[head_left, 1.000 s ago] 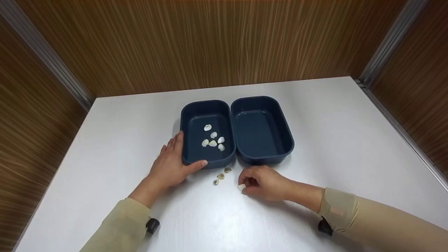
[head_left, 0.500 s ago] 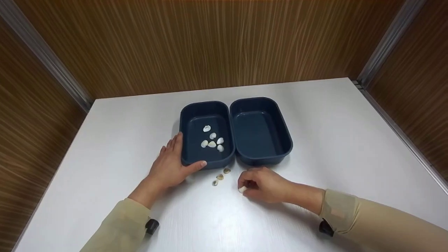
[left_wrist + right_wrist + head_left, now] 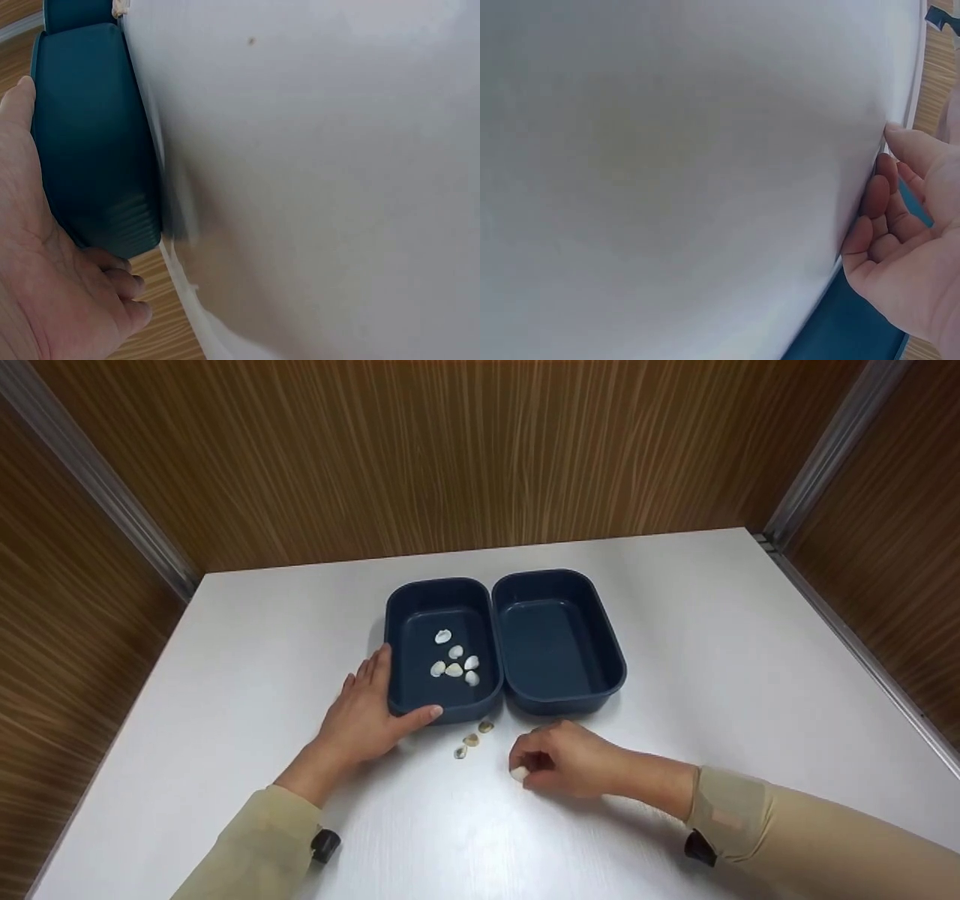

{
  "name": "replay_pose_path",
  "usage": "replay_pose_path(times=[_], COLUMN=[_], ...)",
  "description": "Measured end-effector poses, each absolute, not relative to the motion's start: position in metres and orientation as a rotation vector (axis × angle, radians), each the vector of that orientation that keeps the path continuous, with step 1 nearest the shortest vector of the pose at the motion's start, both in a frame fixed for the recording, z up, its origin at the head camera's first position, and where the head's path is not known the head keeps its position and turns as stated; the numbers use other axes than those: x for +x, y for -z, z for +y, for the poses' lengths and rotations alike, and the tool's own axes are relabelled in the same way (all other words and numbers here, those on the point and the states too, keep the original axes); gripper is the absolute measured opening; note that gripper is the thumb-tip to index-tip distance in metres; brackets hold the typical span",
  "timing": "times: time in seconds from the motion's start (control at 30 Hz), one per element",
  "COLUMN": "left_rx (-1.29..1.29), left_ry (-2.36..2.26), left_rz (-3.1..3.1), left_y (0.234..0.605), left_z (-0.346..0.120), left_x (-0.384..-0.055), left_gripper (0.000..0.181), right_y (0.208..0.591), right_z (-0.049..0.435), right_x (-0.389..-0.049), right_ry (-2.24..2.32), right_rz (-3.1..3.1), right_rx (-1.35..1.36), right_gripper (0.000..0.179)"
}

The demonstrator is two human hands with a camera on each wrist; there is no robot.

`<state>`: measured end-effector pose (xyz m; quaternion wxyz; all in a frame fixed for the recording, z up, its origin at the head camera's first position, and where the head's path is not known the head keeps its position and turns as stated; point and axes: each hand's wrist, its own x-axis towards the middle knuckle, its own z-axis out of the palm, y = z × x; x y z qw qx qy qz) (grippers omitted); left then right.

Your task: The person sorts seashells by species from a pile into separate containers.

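My left hand [image 3: 360,712] lies against the near left corner of the left dark blue container [image 3: 442,712], its thumb along the near rim and its fingers extended against the left side. Several pale seashells [image 3: 454,669] lie inside that container. In front of it, brownish seashells [image 3: 471,740] lie in a short slanting row on the table. To their right, my right hand [image 3: 566,757] pinches a white seashell [image 3: 519,773] between thumb and fingers, low over the table. In the right wrist view, the fingers [image 3: 876,196] are curled and the shell is hidden.
A second dark blue container [image 3: 562,701] stands right beside the first, with nothing in it, just beyond the right hand. Both are on a white table [image 3: 750,675] with wood-grain panels [image 3: 480,457] at the back and sides.
My right hand has shifted slightly toward the near side with the white seashell. The left hand keeps its place on the container, and the shells in it lie as before.
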<state>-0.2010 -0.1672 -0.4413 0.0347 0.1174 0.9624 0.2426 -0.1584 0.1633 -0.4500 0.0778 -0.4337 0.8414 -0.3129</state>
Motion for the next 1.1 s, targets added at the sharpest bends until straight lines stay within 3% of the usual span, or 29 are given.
replay_pose_path(times=[0.77, 1.1], left_rx=[0.357, 0.34], left_ry=[-0.762, -0.767], left_rz=[2.957, 2.947], left_y=[0.444, 0.441], left_z=[-0.168, -0.167], left_x=[-0.202, -0.201], left_gripper=[0.134, 0.133], right_y=[0.445, 0.4], right_z=[0.165, 0.152], right_x=[-0.16, -0.17], right_ry=[0.953, 1.011], right_rz=[2.502, 2.529], right_rx=[-1.306, -1.355], right_gripper=[0.017, 0.017])
